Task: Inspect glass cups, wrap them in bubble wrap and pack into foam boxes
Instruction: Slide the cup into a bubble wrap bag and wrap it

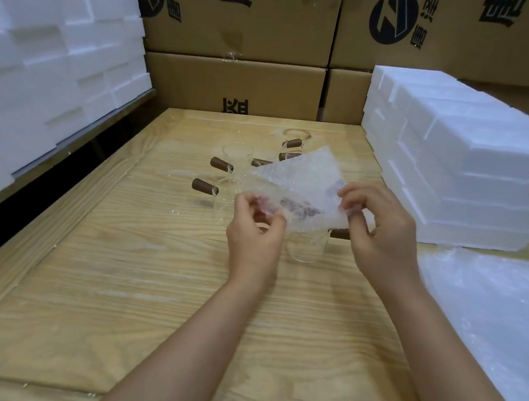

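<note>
Both hands hold one sheet of bubble wrap [300,179] up over the wooden table [130,252]. My left hand [255,231] pinches its near left corner, and my right hand [382,229] pinches its near right edge. Several clear glass cups with brown wooden handles stand on the table behind and under the sheet. One cup [223,201] is left of my left hand, its handle [203,186] pointing left. Another cup [308,245] stands between my hands, partly hidden. Further cups [236,154] are behind the sheet.
White foam boxes [470,173] are stacked at the right of the table, and more foam [51,63] is piled at the left. A stack of bubble wrap sheets [496,316] lies at the near right. Cardboard cartons [235,82] form a wall at the back.
</note>
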### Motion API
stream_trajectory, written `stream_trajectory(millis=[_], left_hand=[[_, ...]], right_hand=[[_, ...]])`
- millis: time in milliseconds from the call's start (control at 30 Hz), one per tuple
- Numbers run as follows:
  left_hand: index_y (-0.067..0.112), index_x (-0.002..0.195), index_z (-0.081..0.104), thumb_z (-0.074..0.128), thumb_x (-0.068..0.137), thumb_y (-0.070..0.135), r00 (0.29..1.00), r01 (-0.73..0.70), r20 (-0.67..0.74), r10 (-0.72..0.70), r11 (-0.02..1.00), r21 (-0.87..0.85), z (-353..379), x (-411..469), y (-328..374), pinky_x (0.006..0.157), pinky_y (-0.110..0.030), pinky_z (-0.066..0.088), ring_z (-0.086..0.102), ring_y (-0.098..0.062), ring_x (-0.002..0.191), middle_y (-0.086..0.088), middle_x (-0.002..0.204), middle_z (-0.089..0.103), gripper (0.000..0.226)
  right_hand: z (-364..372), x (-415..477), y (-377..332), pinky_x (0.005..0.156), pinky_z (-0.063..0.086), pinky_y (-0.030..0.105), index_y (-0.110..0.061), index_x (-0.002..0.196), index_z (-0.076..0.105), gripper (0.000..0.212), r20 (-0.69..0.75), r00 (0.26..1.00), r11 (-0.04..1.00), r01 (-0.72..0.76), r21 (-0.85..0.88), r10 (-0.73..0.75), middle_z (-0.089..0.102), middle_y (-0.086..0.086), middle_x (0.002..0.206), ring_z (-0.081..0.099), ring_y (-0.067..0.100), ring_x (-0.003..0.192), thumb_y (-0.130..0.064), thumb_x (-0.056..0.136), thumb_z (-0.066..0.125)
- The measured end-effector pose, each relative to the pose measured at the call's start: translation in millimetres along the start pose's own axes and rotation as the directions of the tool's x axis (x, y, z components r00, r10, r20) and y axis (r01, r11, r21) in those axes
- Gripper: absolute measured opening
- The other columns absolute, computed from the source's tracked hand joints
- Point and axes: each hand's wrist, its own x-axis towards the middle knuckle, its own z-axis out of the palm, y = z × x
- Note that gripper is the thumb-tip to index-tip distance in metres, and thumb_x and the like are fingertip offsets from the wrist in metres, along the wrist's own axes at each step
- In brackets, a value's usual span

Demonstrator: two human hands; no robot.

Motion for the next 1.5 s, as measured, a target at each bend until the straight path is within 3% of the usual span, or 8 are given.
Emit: stream_trajectory(millis=[267, 467, 567, 767, 933, 1100, 1367, 1500], left_hand=[[0.048, 0.134, 0.019, 0.071, 0.072, 0.0, 0.971, -0.24, 0.013, 0.24, 0.966, 0.099, -5, -8, 7, 0.072, -0.013, 0.047, 0.05, -0.001, 0.106, 0.02, 0.133, 0.031, 0.094], [0.026, 0.121, 0.054, 0.072, 0.084, 0.013, 0.849, -0.516, -0.034, 0.528, 0.84, 0.17, -9, 3, 26, 0.087, -0.051, 0.05, 0.056, -0.019, 0.114, 0.01, 0.127, 0.052, 0.044], [0.01, 0.098, 0.07, 0.07, 0.085, 0.009, 0.83, -0.537, -0.025, 0.558, 0.81, 0.237, -11, 8, 30, 0.075, -0.041, 0.053, 0.061, -0.009, 0.092, 0.01, 0.097, 0.064, 0.014], [0.003, 0.097, 0.071, 0.07, 0.085, 0.007, 0.785, -0.549, -0.092, 0.612, 0.757, 0.354, -17, 35, 49, 0.07, -0.012, 0.045, 0.06, -0.007, 0.079, 0.005, 0.087, 0.067, 0.013], [0.004, 0.095, 0.073, 0.071, 0.083, 0.008, 0.763, -0.547, -0.107, 0.637, 0.726, 0.417, -14, 43, 49, 0.067, -0.026, 0.051, 0.066, -0.017, 0.077, -0.004, 0.087, 0.073, 0.013], [0.003, 0.094, 0.073, 0.072, 0.081, 0.007, 0.792, -0.489, -0.174, 0.584, 0.78, 0.391, -14, 42, 42, 0.066, -0.026, 0.049, 0.066, -0.02, 0.077, -0.006, 0.087, 0.073, 0.013], [0.002, 0.091, 0.074, 0.075, 0.077, 0.003, 0.822, -0.44, -0.186, 0.538, 0.808, 0.392, -11, 43, 42, 0.065, -0.003, 0.037, 0.055, -0.009, 0.073, -0.009, 0.083, 0.07, 0.015], [0.002, 0.089, 0.074, 0.075, 0.073, -0.002, 0.826, -0.428, -0.2, 0.527, 0.817, 0.387, -12, 43, 45, 0.062, -0.001, 0.034, 0.049, -0.008, 0.068, -0.011, 0.08, 0.067, 0.017]], right_hand=[[-2, 2, 2, 0.081, 0.047, 0.026, -0.018, 0.084, 0.055, 0.026, -0.161, 0.98, 0.982, -0.093, 0.165, 0.12, 0.061, -0.011, 0.095, 0.061, 0.015, 0.096, 0.007, 0.085, 0.046], [-5, 2, 2, 0.084, 0.046, 0.02, -0.029, 0.081, 0.051, 0.039, -0.085, 0.982, 0.948, -0.137, 0.286, 0.167, 0.065, -0.012, 0.097, 0.061, 0.009, 0.1, 0.008, 0.084, 0.04], [-5, 1, 0, 0.089, 0.046, 0.021, -0.03, 0.09, 0.052, 0.039, -0.074, 0.977, 0.927, -0.166, 0.336, 0.202, 0.064, -0.009, 0.103, 0.06, 0.009, 0.105, 0.006, 0.085, 0.041], [-11, -5, 12, 0.071, 0.038, 0.015, -0.028, 0.105, 0.054, 0.031, 0.004, 0.859, 0.845, -0.505, 0.177, 0.513, 0.058, -0.007, 0.11, 0.05, 0.007, 0.086, -0.011, 0.079, 0.049], [-8, -13, 18, 0.06, 0.037, 0.001, -0.032, 0.104, 0.061, 0.02, 0.366, 0.746, 0.798, -0.603, 0.017, 0.556, 0.059, -0.015, 0.089, 0.052, -0.016, 0.067, -0.029, 0.085, 0.065], [-9, -15, 28, 0.064, 0.043, 0.025, -0.032, 0.097, 0.06, 0.01, 0.448, 0.602, 0.661, -0.75, 0.032, 0.661, 0.067, -0.011, 0.083, 0.059, 0.008, 0.07, -0.033, 0.088, 0.063], [-28, -7, 29, 0.049, 0.042, 0.02, -0.01, 0.089, 0.066, 0.009, 0.49, 0.614, 0.571, -0.78, 0.256, 0.619, 0.071, 0.019, 0.09, 0.052, 0.02, 0.067, -0.017, 0.09, 0.061], [-51, 0, 18, 0.044, 0.04, 0.016, -0.003, 0.085, 0.065, 0.021, 0.64, 0.628, 0.555, -0.753, 0.354, 0.443, 0.071, 0.007, 0.073, 0.055, 0.009, 0.056, -0.021, 0.076, 0.063]])
